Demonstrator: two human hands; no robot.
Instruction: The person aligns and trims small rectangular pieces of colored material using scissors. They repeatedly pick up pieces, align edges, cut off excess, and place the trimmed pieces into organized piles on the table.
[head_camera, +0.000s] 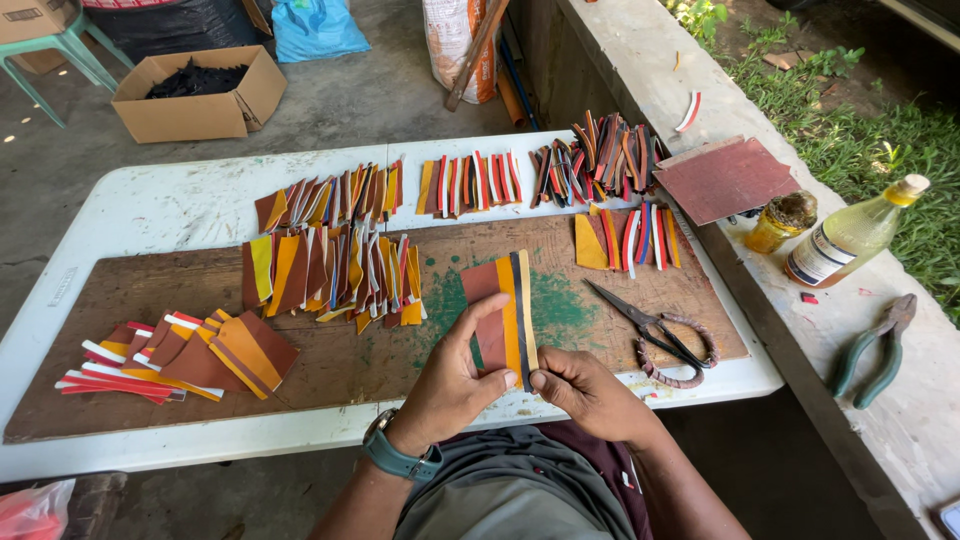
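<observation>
Both my hands hold one small panel of joined leather strips (503, 312), brown, orange, black and yellow, upright above the near edge of a wooden board (330, 370). My left hand (455, 375) grips its lower left side, thumb along the brown strip. My right hand (585, 390) pinches its bottom right corner. A watch sits on my left wrist.
Rows of similar coloured strip pieces (330, 270) cover the white table (150, 210), with more at the left (190, 355) and back right (600, 155). Scissors (650, 325) lie at the right. On the concrete ledge: pliers (880, 345), a bottle (850, 235), a jar (780, 220), a dark red sheet (725, 178).
</observation>
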